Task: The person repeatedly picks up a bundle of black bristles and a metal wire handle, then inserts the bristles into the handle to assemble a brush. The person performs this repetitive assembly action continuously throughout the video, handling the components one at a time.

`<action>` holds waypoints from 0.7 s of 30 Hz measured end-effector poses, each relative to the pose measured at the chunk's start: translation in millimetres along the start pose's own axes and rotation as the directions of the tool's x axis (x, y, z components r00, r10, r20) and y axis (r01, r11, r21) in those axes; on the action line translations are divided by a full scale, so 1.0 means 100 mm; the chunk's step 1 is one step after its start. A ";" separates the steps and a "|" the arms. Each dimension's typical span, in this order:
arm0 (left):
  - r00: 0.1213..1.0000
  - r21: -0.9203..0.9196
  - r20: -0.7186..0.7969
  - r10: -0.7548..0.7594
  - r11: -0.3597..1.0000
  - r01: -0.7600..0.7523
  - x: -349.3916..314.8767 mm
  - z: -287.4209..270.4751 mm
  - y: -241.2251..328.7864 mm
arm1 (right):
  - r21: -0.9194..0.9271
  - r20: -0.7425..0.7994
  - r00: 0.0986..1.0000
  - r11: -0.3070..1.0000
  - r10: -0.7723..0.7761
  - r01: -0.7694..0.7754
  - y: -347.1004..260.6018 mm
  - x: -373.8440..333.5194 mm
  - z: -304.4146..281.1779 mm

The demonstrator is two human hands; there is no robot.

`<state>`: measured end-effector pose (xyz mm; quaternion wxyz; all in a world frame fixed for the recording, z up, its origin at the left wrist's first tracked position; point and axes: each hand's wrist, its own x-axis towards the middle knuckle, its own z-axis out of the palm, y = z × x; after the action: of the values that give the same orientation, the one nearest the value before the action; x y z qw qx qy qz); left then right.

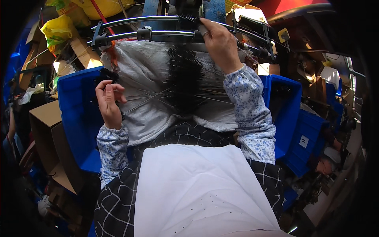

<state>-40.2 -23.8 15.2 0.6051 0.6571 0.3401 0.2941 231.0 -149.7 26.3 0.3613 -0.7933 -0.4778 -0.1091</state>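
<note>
On the grey sack (pixel 142 75) spread across the person's lap, a heap of black bristle brushes (pixel 182 77) on thin wire stems lay near its middle, many of them unsorted. At the sack's left edge, beside the blue bin (pixel 77 114), the left hand (pixel 108 103) pinched one small brush (pixel 108 74) between fingers and thumb. At the far edge, the right hand (pixel 219 43) was closed around another brush (pixel 188 19), pressing it to the curved metal rail (pixel 138 33) of the machine. Judging by the pile, most of the work seemed left; how many were finished could not be told.
</note>
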 end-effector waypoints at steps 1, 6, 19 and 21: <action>0.997 0.043 -0.044 -0.062 0.997 0.064 -0.07 -0.25 -0.08 | -0.290 -0.024 1.000 0.957 -0.012 0.005 0.34 0.11 0.03; 0.921 0.493 -0.349 -0.172 0.803 0.336 -0.53 -1.20 -0.63 | -0.516 -0.045 0.996 0.851 0.082 -0.093 0.79 0.30 0.07; 0.768 -0.170 -0.261 -0.584 0.811 0.560 -0.90 -1.26 -0.92 | -0.449 0.021 0.989 0.885 0.148 -0.123 0.86 0.34 0.17; 0.732 -0.197 -0.226 -0.642 0.766 0.611 -0.91 -1.27 -0.91 | -0.430 0.043 0.986 0.894 0.159 -0.126 0.93 0.34 0.19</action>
<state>-203.9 -18.2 -61.1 0.6493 0.4210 0.6070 0.1807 323.3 -140.0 -13.4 0.1678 -0.8895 -0.3964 -0.1534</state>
